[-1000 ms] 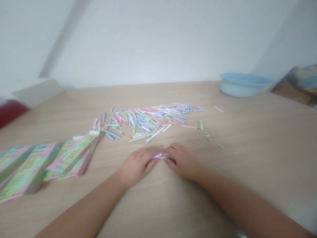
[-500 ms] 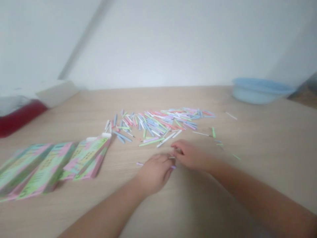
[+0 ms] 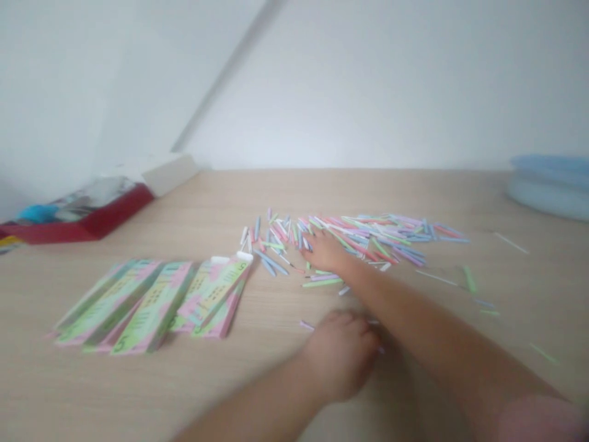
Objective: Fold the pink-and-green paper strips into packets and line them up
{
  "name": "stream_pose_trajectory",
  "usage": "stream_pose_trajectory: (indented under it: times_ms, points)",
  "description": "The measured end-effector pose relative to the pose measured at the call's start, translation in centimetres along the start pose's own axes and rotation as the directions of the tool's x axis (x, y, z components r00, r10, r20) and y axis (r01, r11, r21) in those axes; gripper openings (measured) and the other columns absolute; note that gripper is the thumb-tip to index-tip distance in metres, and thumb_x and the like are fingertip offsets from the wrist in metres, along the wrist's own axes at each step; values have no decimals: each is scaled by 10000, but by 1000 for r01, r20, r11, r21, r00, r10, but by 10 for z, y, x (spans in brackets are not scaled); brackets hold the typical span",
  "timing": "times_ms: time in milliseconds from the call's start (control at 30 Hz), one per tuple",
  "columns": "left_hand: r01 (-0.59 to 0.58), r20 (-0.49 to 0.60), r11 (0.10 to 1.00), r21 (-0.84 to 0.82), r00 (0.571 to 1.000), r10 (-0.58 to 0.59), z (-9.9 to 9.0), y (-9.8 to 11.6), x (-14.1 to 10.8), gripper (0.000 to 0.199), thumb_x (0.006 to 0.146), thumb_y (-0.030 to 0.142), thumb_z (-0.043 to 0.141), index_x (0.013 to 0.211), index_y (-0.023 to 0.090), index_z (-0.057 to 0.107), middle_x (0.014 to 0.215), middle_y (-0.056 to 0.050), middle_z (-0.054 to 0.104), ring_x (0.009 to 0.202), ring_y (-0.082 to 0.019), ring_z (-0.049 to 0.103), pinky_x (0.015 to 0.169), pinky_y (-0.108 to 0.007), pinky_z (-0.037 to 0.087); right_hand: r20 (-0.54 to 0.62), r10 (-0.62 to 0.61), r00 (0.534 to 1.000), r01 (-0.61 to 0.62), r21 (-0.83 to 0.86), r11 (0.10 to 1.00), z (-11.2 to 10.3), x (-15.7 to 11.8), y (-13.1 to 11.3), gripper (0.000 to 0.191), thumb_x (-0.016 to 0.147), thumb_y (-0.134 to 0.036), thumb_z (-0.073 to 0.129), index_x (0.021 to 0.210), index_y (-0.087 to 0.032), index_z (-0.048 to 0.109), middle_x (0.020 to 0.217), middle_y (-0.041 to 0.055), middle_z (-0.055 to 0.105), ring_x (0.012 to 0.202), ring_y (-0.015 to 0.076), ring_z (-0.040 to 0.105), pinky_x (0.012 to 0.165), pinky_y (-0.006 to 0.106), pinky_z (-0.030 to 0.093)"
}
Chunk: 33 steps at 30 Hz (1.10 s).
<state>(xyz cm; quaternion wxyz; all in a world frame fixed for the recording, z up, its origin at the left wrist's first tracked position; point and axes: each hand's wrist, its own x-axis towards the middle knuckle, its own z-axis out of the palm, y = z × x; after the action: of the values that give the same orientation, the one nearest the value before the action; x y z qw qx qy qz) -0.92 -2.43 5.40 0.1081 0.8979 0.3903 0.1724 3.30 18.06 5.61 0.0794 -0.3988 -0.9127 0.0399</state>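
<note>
A wide pile of thin coloured pens or sticks (image 3: 368,230) lies across the middle of the wooden table. My right hand (image 3: 322,248) reaches over the pile's left part, its fingertips among the sticks; whether it grips one is blurred. Closer to me, my left hand (image 3: 343,353) is closed on thin sticks whose ends poke out on both sides, a purple end (image 3: 307,325) at the left. Left of my hands lie several flat green and pink boxes (image 3: 151,307), the rightmost ones overlapping.
A red open box (image 3: 92,224) holding blue and clear items is at the back left, beside a cream box flap (image 3: 170,174). A blue basin (image 3: 552,187) stands at the back right. Loose sticks (image 3: 469,279) lie on the right.
My right hand has moved away from my left hand, up and over to the pile. My left hand stays closed near the front. The view has shifted, so objects appear farther right.
</note>
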Motion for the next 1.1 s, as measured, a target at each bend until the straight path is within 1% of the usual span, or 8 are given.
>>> stream_pose_trajectory:
  times_ms: [100,300,500,600,700,833,933,1100]
  points:
    - [-7,-8,1000,-4,1000,7,3,-1,1,184,977,334,546,1015,216,681,961,-85,696,962,-259,633,866,-430,477,-23,35,999,-36,-19,999,6,3,4,546,1025,-407,450,1523,-182,450,1607,212,382,1451,400,370,1163,589,272]
    - [-4,11,998,55,1000,3,6,1,3,182,948,333,582,1022,215,699,927,-78,699,924,-260,638,817,-436,485,-19,-73,997,72,-45,996,-6,-10,19,495,994,-243,465,1469,-112,512,1542,199,484,1436,312,415,1205,469,250]
    - [4,3,993,117,1000,-4,6,4,3,175,951,316,584,1008,208,709,925,-57,699,900,-236,635,796,-409,485,-10,-46,999,45,-37,998,-12,-13,28,382,940,-206,513,1294,-129,633,1362,164,641,1262,279,567,1106,376,377]
    - [-6,-10,994,111,1000,7,5,3,4,190,952,320,570,988,202,716,917,-62,702,891,-236,635,802,-412,481,-36,16,999,-18,-40,999,-11,-6,22,361,915,-224,551,1247,-122,648,1311,188,653,1238,307,572,1084,410,392]
    - [-20,-11,994,108,1000,21,5,2,4,170,937,319,594,987,214,717,936,-60,707,904,-237,635,817,-417,477,-81,37,996,-40,-37,999,-8,10,7,413,955,-280,526,1328,-121,606,1388,213,594,1316,341,508,1121,486,349]
    - [-43,-23,994,102,999,45,7,1,5,185,941,340,599,999,201,706,947,-65,711,912,-242,644,830,-421,478,-79,-66,995,66,-2,998,-3,39,-15,444,1006,-300,484,1428,-186,556,1510,148,525,1406,286,441,1160,459,322]
    - [-52,-48,994,92,997,56,8,0,5,201,958,321,565,1028,182,692,956,-65,715,905,-249,653,815,-430,482,-40,-153,987,154,27,988,-2,57,-22,418,1013,-276,483,1413,-203,583,1497,123,555,1379,248,487,1131,407,369]
    - [-42,-59,996,78,997,47,9,-1,6,201,972,337,555,975,191,693,911,-55,707,862,-240,649,789,-422,476,-13,-225,974,226,46,973,-1,56,-17,381,999,-197,476,1344,-190,636,1374,120,656,1270,219,591,1081,334,414]
